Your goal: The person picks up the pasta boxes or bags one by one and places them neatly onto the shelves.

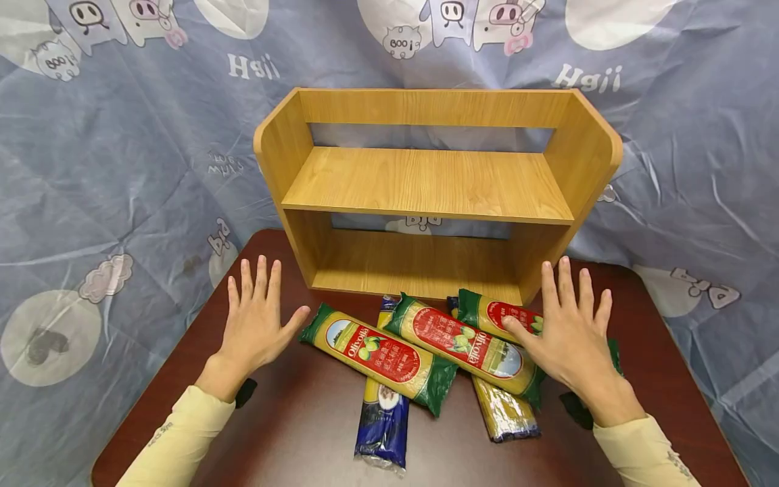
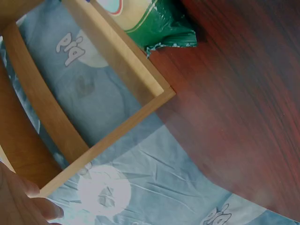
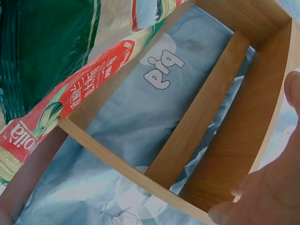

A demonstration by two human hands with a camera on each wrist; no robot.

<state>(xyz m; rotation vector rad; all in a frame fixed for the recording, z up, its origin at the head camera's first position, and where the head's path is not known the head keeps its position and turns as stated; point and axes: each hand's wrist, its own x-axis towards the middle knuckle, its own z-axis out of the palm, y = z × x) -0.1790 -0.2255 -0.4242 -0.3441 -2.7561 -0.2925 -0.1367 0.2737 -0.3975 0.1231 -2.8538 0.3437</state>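
Observation:
My left hand (image 1: pixel 254 330) is held with fingers spread and straight, left of the pasta packs. It holds nothing. My right hand (image 1: pixel 572 335) is likewise spread, overlapping the right end of the pile in the head view; contact cannot be told. Three green-ended spaghetti packs with red labels lie in the pile: a left pack (image 1: pixel 380 355), a middle pack (image 1: pixel 468 341) and a right pack (image 1: pixel 496 312), partly hidden by the right hand. Under them are a blue pasta pack (image 1: pixel 382 423) and a second pack (image 1: pixel 504 409) showing its golden, shiny side.
A two-tier wooden shelf (image 1: pixel 426 182) stands at the back of the dark red table (image 1: pixel 292 419), behind the packs. A blue-grey printed cloth (image 1: pixel 146 169) hangs behind and at the sides. Dark straps (image 1: pixel 575 409) show near both wrists.

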